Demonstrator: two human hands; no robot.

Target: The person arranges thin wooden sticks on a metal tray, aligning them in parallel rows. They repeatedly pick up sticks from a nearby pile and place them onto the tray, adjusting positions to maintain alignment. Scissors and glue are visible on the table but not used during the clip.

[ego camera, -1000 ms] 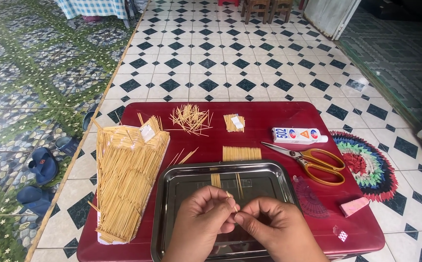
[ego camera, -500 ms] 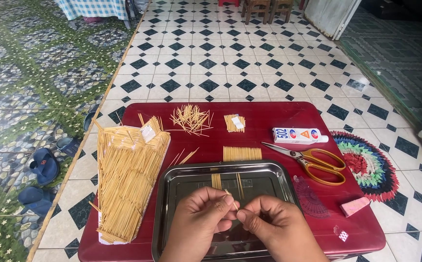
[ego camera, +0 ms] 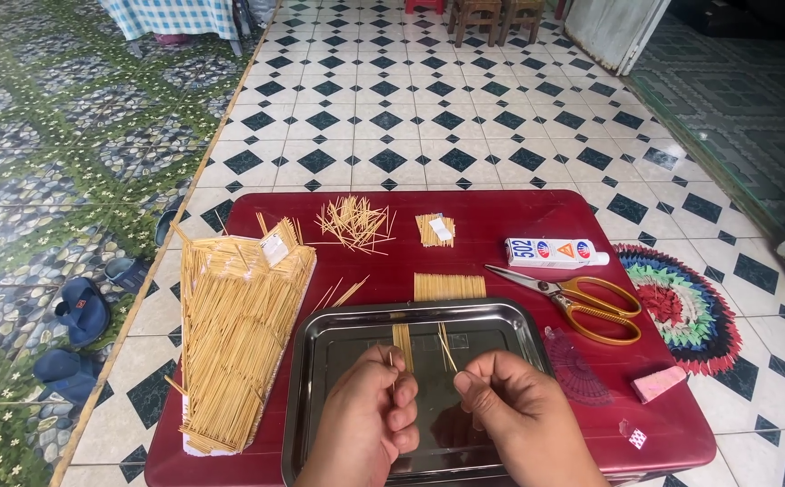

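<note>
My left hand (ego camera: 370, 417) and my right hand (ego camera: 511, 406) hover over a steel tray (ego camera: 320, 361) on a low red table (ego camera: 500, 234). The left hand pinches a thin wooden stick upright between thumb and fingers. The right hand's fingertips are pinched together; I cannot tell whether anything is in them. A few short sticks (ego camera: 403, 339) lie on the tray just beyond my fingers. A flat row of joined sticks (ego camera: 449, 287) lies behind the tray.
A large stick-built panel (ego camera: 234, 334) lies at the table's left. A loose stick pile (ego camera: 353, 222), a small stick bundle (ego camera: 435, 229), a glue bottle (ego camera: 555, 253), yellow-handled scissors (ego camera: 582, 302), a protractor (ego camera: 577, 368) and a pink eraser (ego camera: 658, 383) are there too. Sandals (ego camera: 77, 311) lie on the floor.
My hands were touching at the fingertips; now they have drawn apart, the left keeping a stick upright and the right moving slightly right.
</note>
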